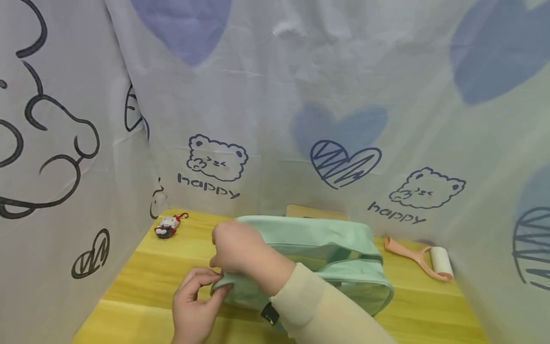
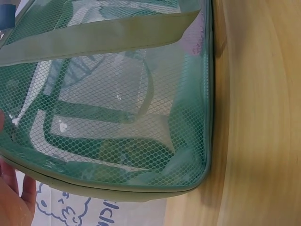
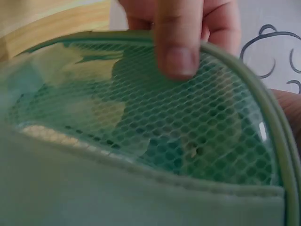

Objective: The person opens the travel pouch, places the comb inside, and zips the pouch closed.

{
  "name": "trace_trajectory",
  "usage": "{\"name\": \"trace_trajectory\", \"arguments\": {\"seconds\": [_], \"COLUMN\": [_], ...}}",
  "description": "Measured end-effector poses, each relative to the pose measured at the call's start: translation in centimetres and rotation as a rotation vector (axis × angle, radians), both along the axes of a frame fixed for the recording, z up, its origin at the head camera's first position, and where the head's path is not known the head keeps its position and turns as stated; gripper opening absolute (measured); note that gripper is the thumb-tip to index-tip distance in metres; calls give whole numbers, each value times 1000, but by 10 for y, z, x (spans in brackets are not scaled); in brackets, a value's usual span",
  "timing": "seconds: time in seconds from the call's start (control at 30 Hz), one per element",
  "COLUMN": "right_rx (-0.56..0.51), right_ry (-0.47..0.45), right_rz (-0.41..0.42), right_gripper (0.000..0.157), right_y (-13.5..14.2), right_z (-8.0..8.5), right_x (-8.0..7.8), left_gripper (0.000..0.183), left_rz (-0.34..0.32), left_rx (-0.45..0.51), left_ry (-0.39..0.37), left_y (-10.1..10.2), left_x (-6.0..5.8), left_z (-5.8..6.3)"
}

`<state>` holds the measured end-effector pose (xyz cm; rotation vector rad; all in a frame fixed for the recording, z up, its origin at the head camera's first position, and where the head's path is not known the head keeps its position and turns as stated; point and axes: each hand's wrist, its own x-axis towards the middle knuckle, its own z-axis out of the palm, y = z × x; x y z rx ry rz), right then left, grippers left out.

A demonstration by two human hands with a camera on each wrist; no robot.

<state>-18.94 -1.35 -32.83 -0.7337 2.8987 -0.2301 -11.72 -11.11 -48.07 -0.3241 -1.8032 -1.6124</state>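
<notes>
A mint-green bag [image 1: 309, 231] with see-through mesh sides lies on the wooden table in the head view. My left hand [image 1: 195, 303] pinches its near left edge between thumb and fingers. Just above, my right hand [image 1: 240, 248] is at the same left end, its forearm crossing over the front of the bag. In the right wrist view that hand's thumb [image 3: 178, 59] lies on the mesh side while other fingers go behind the piped rim. A pale strap [image 2: 103, 40] runs across the mesh in the left wrist view. A small black piece [image 1: 269, 314] shows below the right sleeve.
At the back left lies a small figurine charm [image 1: 167, 226] with a red loop. A lint roller [image 1: 440, 263] with an orange handle lies to the right. Behind the bag a tan flat object [image 1: 318, 211] peeks out. Printed cloth walls [image 1: 275, 172] border the wooden table [image 1: 129, 296].
</notes>
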Motion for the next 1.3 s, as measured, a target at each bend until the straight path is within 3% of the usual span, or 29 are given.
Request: {"name": "trace_trajectory", "arguments": {"seconds": [0.13, 0.4, 0.57, 0.8, 0.97, 1.13, 1.23, 1.3], "right_rx": [102, 448, 543, 396, 302, 214, 101, -19], "right_ry": [78, 218, 255, 355, 380, 409, 381, 334], "right_rz": [0, 4, 29, 63, 55, 3, -35, -67], "right_gripper": [35, 18, 13, 19, 23, 31, 37, 42], "right_y": [0, -14, -18, -8, 7, 19, 25, 29], "right_z": [-4, -8, -8, -3, 2, 3, 0, 0], "right_x": [-3, 2, 7, 10, 13, 23, 23, 21], "left_gripper": [36, 39, 37, 38, 37, 37, 29, 16], "left_rz": [28, 29, 34, 83, 63, 16, -53, -138], "left_rx": [5, 15, 2, -3, 9, 11, -22, -49], "left_ry": [34, 63, 56, 60, 49, 63, 50, 26], "left_y": [1, 2, 3, 2, 3, 2, -3, -9], "left_x": [-2, -2, -2, 0, 2, 1, -2, -4], "left_z": [-4, -2, -3, -3, 1, 5, 7, 6]}}
